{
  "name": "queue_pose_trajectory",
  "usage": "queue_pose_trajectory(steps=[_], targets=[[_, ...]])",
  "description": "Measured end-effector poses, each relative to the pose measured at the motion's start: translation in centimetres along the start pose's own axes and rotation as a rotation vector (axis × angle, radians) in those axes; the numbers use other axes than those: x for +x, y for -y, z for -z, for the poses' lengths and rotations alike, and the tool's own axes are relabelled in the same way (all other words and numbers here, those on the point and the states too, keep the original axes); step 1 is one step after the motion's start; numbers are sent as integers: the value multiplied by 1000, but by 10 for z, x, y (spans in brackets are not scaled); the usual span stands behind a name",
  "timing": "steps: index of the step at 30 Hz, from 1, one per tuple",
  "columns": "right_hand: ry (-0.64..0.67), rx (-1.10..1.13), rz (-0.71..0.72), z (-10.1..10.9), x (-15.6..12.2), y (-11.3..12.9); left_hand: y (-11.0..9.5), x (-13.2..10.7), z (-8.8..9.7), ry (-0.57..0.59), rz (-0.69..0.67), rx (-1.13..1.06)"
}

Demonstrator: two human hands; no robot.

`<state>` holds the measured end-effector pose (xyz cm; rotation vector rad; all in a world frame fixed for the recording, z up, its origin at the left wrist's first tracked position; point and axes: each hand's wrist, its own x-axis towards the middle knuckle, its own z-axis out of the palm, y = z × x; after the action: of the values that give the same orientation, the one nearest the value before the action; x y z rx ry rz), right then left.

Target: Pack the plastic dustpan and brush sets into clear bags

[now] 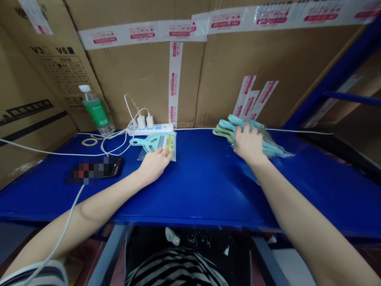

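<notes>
A small light-blue dustpan and brush set (pixel 152 142) in a clear bag lies at the back of the blue table, its handle pointing left. My left hand (pixel 156 162) is closed on the bag's near edge, fingers bent over the plastic. To the right is a pile of similar bagged sets (pixel 228 128), light blue and green, with handles to the left. My right hand (pixel 249 143) rests on this pile from above, its fingers curled over the top bag. The palm and the thumb's grip are hidden there.
A white power strip (pixel 162 128) with plugged-in chargers stands behind the left set. Left of it are loose white cables, a green-labelled bottle (pixel 97 109), a yellowish ring (pixel 89 142) and a phone (pixel 114 167). Taped cardboard (pixel 133 71) walls the back; a blue frame post (pixel 336 75) rises right.
</notes>
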<state>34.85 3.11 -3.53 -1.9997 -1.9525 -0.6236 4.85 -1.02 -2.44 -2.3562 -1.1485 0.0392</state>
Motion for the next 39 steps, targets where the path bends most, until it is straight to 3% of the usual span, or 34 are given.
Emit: queue_pose_trajectory(steps=[8,24,31,39], targets=[[-100,-11,-25,7,-1,8,0,1,-1,-13,-10,11],[20,66,-40,13,21,33,-2,1,1,11,-3,4],[-37,151,7,9,26,31,-2,1,1,19,0,4],[5,-4,69,2,35,34,-2,2,1,36,-5,2]])
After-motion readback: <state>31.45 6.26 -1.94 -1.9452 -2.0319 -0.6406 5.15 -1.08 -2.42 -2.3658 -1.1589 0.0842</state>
